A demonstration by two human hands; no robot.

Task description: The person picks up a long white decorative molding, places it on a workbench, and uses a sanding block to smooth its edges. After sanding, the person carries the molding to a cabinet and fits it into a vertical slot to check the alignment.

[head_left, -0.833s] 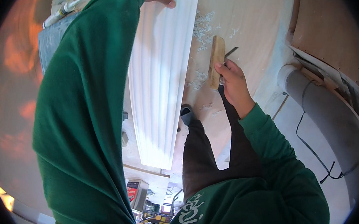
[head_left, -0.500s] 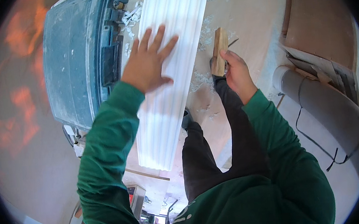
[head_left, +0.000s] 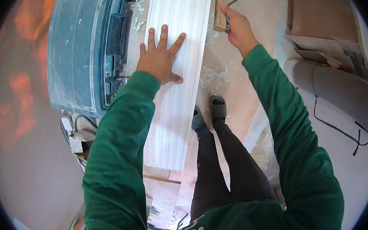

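My left hand (head_left: pixel 161 58) lies spread, fingers apart, on a long white ribbed panel (head_left: pixel 163 125). My right hand (head_left: pixel 240 30) grips a short light wooden block (head_left: pixel 220 4) near the panel's right edge, thumb on the block; a thin dark strip juts out behind it, and the rest of what the fingers hold is hidden. Left of the panel sits a large teal hard case (head_left: pixel 71 54). White shavings (head_left: pixel 215 75) lie beside the panel on the light board floor (head_left: pixel 252 101).
My feet (head_left: pixel 218 108) in grey slides stand right of the panel. At the right are brown boards (head_left: pixel 322 9) and a big grey roll (head_left: pixel 334 96) with a dark strap. Cables and white bits (head_left: pixel 70 124) lie below the case; more tools show at the bottom.
My left hand has come down from the far end to spread lower on the panel. My right hand has moved up and away with the block. The teal case has come into view.
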